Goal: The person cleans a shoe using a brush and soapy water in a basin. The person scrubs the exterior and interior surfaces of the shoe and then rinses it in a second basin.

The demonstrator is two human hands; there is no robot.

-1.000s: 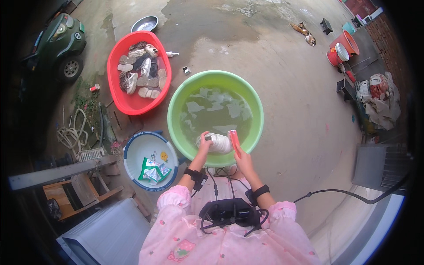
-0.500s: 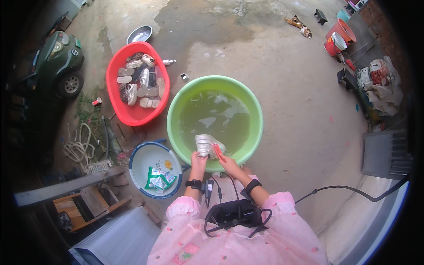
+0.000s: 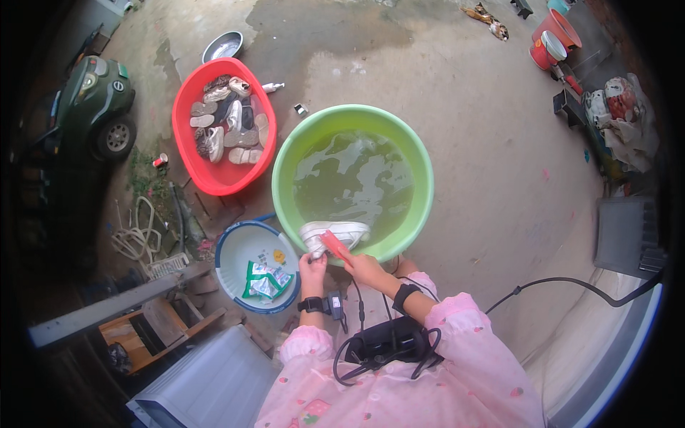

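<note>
A white shoe (image 3: pixel 349 231) lies sideways over the near inner edge of a green basin (image 3: pixel 426 171) that holds murky water. My left hand (image 3: pixel 312 268) is closed on the shoe's left end. In my right hand (image 3: pixel 367 269) is a red brush (image 3: pixel 332 243), its head laid against the shoe near that same end; its bristles are hidden. Both forearms, in pink sleeves with black wrist straps, reach in from below.
Left of the green basin stands a red tub (image 3: pixel 184 135) holding several shoes. A blue-rimmed white basin (image 3: pixel 230 274) with a green-and-white packet (image 3: pixel 265 279) sits nearer me. An animal (image 3: pixel 488 21) lies on the concrete far right. A black cable (image 3: pixel 571 283) runs at right.
The shoe has turned from sole facing me to lying lengthwise across the basin's near edge. The brush has moved left along it, toward my left hand. The whole view has shifted slightly.
</note>
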